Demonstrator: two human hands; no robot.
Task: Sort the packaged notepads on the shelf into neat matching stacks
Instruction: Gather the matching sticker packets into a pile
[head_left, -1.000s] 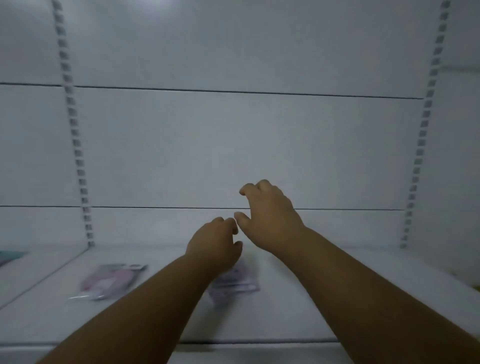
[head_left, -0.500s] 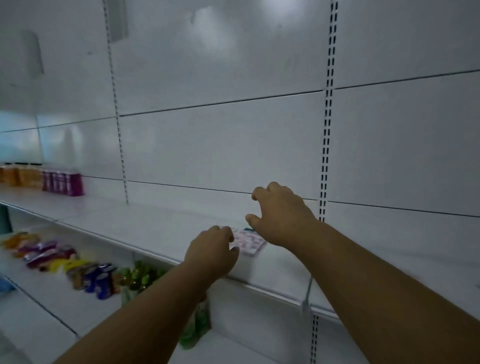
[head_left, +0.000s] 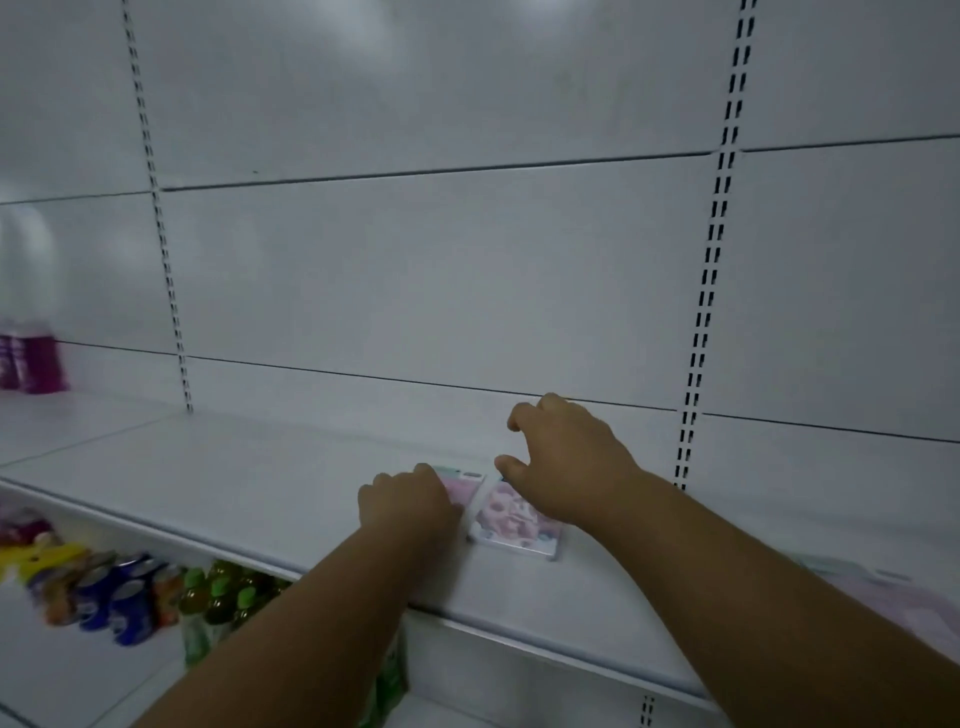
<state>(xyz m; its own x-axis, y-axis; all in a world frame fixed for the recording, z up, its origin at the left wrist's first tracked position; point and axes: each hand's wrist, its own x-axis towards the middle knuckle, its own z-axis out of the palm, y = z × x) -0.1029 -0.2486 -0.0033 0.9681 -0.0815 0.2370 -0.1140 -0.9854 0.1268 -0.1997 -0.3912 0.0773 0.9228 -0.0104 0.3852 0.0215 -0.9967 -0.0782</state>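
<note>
Near front edge of shelf (head_left: 270, 499), mid-span: two packaged notepads side by side, touching. Right notepad (head_left: 511, 522) flat, face up, long axis from front edge toward back wall, slightly turned. Left notepad (head_left: 462, 480) mostly hidden under left hand (head_left: 410, 504), which presses flat on it, probably to slide it into line. Right hand (head_left: 563, 457) arched over right one, fingers half curled, holding nothing. Third pack (head_left: 883, 587) further right, blurred.

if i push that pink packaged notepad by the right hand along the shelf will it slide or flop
The flat pink packaged notepad looks like a stiff slab with square edges, so it probably keeps its shape. Its glossy wrap on the smooth white metal shelf suggests easy sliding. Lying flat, it should not tip.
</note>
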